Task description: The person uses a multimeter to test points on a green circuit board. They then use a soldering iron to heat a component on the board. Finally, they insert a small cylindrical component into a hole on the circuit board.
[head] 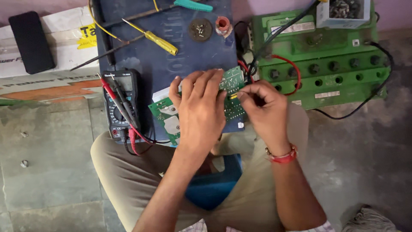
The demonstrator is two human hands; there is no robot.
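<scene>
A green circuit board point(166, 117) lies tilted on a dark blue box point(189, 56) in front of me. My left hand point(201, 112) rests palm down over the board's middle, fingers spread along its far edge. My right hand point(264, 108) sits at the board's right end, its thumb and fingertips pinched on a small yellow part point(234, 97) there. A red band circles my right wrist. Much of the board is hidden under my left hand.
A black multimeter point(120, 101) with red and black leads lies left of the board. A yellow-handled screwdriver point(159, 41), a teal-handled tool point(193, 5), a round lid with screws point(200, 29) lie on the box. A green battery point(326, 64) stands right, cardboard left.
</scene>
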